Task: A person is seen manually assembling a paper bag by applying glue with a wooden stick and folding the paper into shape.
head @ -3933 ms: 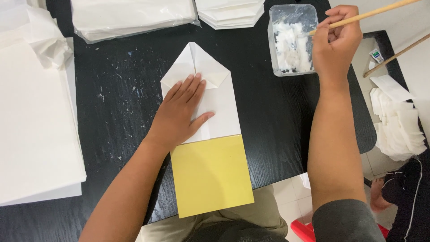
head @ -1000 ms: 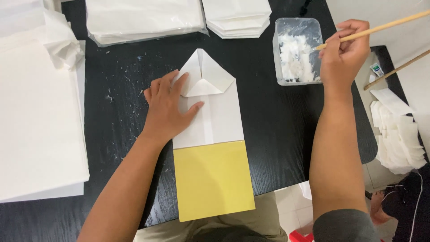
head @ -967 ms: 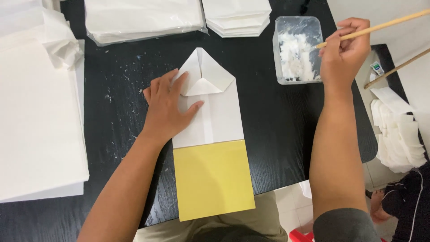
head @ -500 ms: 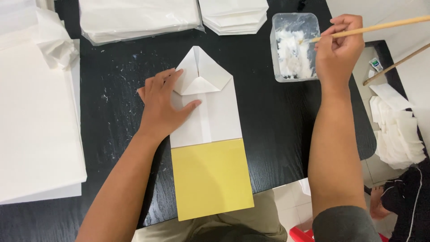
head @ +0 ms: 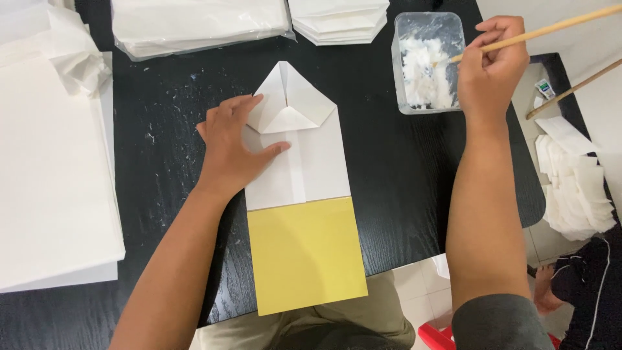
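- The left hand (head: 236, 146) lies flat with the fingers spread on the folded white paper piece with a pointed top (head: 295, 139); it seems pressed there so the paper does not slide on the black wooden worktop (head: 402, 175)
- This white paper is in the middle of the worktop, and its lower edge overlaps a plain yellow rectangular sheet (head: 304, 253) that hangs over the near edge of the worktop
- The right hand (head: 495, 65) is closed around a thin wooden stick (head: 551, 29), the tip of which reaches into the clear plastic tub with white paste (head: 427, 61), just to the right of the white paper; probably it is kept there for easy reach
- Beyond the white paper lie a clear plastic pack of white sheets (head: 201, 26) and a stack of folded white pieces (head: 340, 19)
- To the left of it is a big pile of white paper (head: 52, 181)
- Far right, off the worktop, a small white and green packet (head: 545, 89), too small to tell more
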